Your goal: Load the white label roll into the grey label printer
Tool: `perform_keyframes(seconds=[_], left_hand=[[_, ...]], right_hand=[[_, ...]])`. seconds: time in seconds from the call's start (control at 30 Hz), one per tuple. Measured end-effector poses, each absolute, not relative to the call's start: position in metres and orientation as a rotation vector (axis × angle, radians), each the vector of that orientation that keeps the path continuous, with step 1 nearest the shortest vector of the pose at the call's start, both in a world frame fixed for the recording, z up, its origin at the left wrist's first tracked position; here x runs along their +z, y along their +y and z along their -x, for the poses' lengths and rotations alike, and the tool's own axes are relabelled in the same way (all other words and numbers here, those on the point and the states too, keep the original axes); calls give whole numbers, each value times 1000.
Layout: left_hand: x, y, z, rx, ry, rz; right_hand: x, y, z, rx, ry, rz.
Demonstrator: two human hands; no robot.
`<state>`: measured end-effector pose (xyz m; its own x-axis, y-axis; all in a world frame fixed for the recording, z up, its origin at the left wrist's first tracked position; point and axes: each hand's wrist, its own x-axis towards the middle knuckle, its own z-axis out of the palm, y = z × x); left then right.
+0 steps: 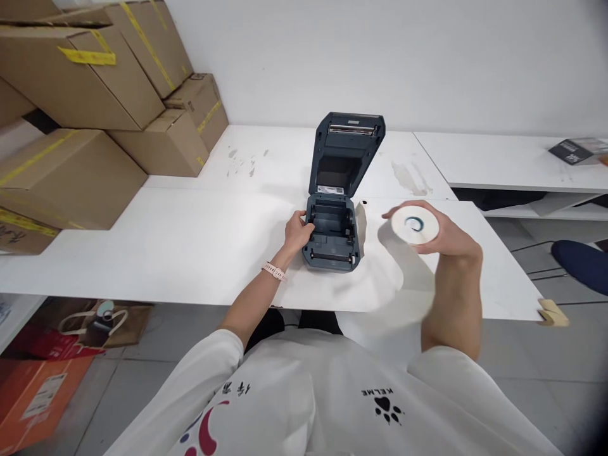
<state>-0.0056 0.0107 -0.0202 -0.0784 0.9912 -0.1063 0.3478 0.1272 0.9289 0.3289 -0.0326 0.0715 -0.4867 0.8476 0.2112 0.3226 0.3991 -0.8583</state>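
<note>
A dark blue-grey label printer (335, 215) stands on the white table (190, 247) with its lid swung up and its roll bay showing. My left hand (298, 232) grips the printer's left side, fingers curled around the edge. My right hand (439, 231) holds a white paper roll (415, 225) a little above the table, to the right of the printer, with the roll's flat face and its hollow core turned toward me.
Several cardboard boxes (95, 95) with yellow tape are stacked at the back left on the table. A second white table (513, 161) at the right carries a dark booklet (572, 151). Bags (102, 320) and an orange box (38, 396) lie on the floor at left.
</note>
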Motion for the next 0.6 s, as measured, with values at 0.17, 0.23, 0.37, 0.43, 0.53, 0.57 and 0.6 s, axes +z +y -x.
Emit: perform_keyframes(seconds=[0.17,0.23,0.37,0.43,0.53,0.57,0.6], left_hand=[[-23,13,4,1008,1563,-1288],[-25,14,4,1018,1548,-1273],[-27,14,5,1032,1530,-1258],[-27,13,6,1040,1529,-1257],[-25,12,5,1046,1525,-1257],[-25,12,5,1047,1527,-1255],[-24,11,5,1047,1528,-1254]], right_hand=[[-2,-23,-370,1045,-1521,1199],[-26,-9,-367,1062,-1402,1315],[-45,4,-363,1148,-1358,1398],[-40,5,-376,1196,-1413,1331],[-18,21,-402,1056,-1404,1260],[-10,32,-408,1000,-1404,1285],[-1,45,-410,982,-1438,1337]])
